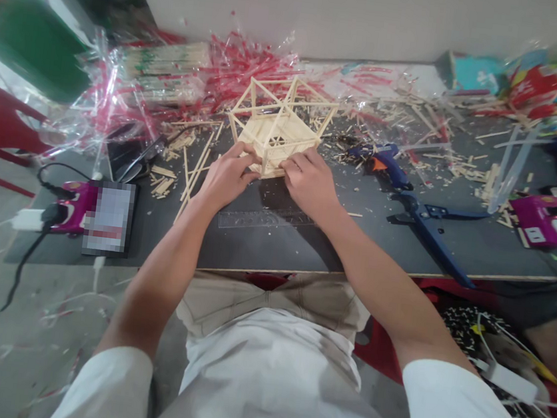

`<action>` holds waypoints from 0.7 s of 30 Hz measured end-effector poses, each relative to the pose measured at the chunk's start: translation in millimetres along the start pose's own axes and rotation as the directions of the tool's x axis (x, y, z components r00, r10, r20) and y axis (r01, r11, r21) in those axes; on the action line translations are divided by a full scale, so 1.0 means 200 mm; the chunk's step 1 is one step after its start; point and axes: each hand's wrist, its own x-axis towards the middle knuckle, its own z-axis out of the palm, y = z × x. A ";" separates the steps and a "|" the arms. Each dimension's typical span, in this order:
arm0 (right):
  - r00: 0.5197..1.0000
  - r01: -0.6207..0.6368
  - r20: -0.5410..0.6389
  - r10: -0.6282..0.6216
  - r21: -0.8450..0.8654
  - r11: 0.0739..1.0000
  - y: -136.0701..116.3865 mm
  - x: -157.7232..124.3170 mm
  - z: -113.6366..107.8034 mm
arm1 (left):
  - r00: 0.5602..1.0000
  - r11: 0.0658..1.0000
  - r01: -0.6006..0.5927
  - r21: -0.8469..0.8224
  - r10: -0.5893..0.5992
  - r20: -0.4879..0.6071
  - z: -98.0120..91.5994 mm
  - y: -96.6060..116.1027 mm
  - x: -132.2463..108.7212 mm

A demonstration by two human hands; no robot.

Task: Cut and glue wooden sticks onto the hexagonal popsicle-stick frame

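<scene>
A small frame model built of thin wooden sticks point(278, 125) stands on the dark tabletop point(355, 238) in front of me. My left hand point(226, 175) grips its near left corner with fingers curled on the sticks. My right hand point(309, 180) holds the near right edge, fingers closed on the base. Both hands press the model from the front. A clear ruler point(262, 219) lies flat on the table just below my hands.
Blue cutters point(430, 229) and a blue-orange glue gun point(382, 162) lie right of the model. Loose sticks point(193, 166), red-and-clear plastic wrap point(172, 83) and stick packs clutter the back. A purple device point(75, 206) with cables sits at left, another point(546, 223) at right.
</scene>
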 end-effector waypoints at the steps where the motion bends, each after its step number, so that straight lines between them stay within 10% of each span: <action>1: 1.000 -0.004 0.002 0.004 0.003 1.000 0.00 0.00 0.00 | 1.000 1.000 0.002 -0.003 -0.002 0.005 0.00 0.00 0.00; 21: 0.999 0.018 0.046 -0.016 -0.051 0.999 -0.01 0.02 0.00 | 1.000 1.000 0.007 0.001 -0.007 0.000 0.00 0.02 0.00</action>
